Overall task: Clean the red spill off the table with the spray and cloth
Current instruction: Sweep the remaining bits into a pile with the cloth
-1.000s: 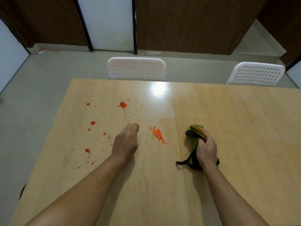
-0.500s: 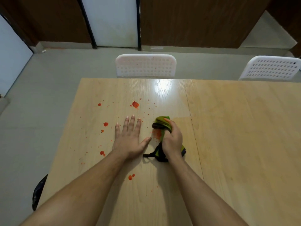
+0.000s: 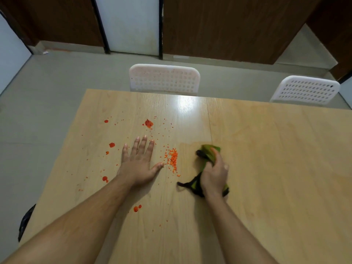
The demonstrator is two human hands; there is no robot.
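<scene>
While gripping the bunched green cloth with black trim (image 3: 206,156) on the pale wooden table (image 3: 266,168), presses flat with the other hand beside the red spill.

Right hand (image 3: 214,175): curled around the cloth, thumb and fingers closed over its bunched middle, a black strap trailing out on the tabletop toward the left hand. Left hand (image 3: 140,164): palm down on the wood, fingers straight and slightly spread, thumb stretched out sideways toward the cloth. Between thumb tip and cloth, a dense patch of orange-red droplets (image 3: 172,160), just beside the thumb and a little apart from the cloth. Beyond the left hand's fingertips, a larger red blot (image 3: 149,123); further red spots scattered around that hand and near its forearm (image 3: 136,208). Past the table's far edge, two white perforated plastic chairs (image 3: 164,80). No spray bottle in view.
</scene>
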